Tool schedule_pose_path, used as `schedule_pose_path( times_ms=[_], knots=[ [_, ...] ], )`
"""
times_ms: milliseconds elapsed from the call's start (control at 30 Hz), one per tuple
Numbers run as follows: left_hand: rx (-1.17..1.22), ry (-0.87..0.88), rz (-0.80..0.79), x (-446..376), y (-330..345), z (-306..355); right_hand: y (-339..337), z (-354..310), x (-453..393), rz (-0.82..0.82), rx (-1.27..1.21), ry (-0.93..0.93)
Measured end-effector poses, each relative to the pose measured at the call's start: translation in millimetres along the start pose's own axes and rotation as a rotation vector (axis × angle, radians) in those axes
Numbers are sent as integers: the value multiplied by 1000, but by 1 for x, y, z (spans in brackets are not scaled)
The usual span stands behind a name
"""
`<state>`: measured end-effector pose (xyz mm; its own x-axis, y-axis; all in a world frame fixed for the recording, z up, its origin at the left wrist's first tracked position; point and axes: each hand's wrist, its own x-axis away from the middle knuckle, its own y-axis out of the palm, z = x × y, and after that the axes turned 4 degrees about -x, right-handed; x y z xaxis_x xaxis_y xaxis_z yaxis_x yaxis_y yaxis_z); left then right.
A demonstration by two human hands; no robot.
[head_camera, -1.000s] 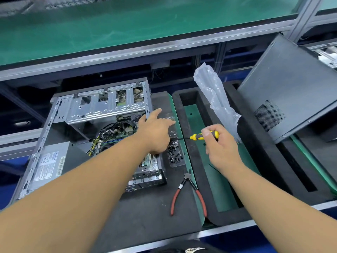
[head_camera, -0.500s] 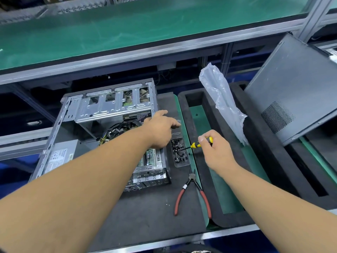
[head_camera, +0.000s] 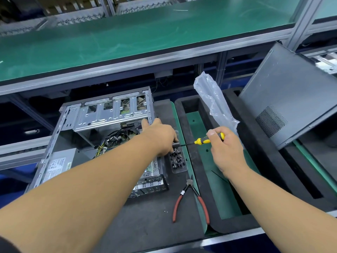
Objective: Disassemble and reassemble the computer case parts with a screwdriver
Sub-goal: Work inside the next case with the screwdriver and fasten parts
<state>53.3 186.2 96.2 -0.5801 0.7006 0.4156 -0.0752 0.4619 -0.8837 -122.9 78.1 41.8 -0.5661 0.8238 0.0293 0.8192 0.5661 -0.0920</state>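
An open metal computer case (head_camera: 102, 115) lies on dark foam at the left, its drive cage, cables and power supply exposed. My left hand (head_camera: 160, 136) sits on the case's right wall, thumb pointing at the cage and fingers curled down over the edge. My right hand (head_camera: 226, 150) grips a yellow and black screwdriver (head_camera: 202, 141). Its shaft points left and its tip meets my left fingertips. A small clear tray of dark screws (head_camera: 177, 161) lies just below the tip. Anything pinched between my left fingers is hidden.
Red-handled pliers (head_camera: 189, 199) lie on the foam near the front. A black foam tray (head_camera: 198, 172) with a green floor is under my right hand. A clear plastic bag (head_camera: 213, 99) stands in it. The grey side panel (head_camera: 291, 99) leans at the right.
My right hand raised the screwdriver tip out of the screw tray to my left fingertips at the case's edge. My left hand's fingers curled down over that edge.
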Motion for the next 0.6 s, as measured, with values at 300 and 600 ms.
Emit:
schedule_pose_path(
  times_ms=[300, 600],
  knots=[
    [148, -20, 441, 34, 3, 60, -6, 4, 2, 47, 82, 30],
    [2199, -786, -34, 58, 87, 121, -6, 22, 6, 110, 60, 194]
  ],
)
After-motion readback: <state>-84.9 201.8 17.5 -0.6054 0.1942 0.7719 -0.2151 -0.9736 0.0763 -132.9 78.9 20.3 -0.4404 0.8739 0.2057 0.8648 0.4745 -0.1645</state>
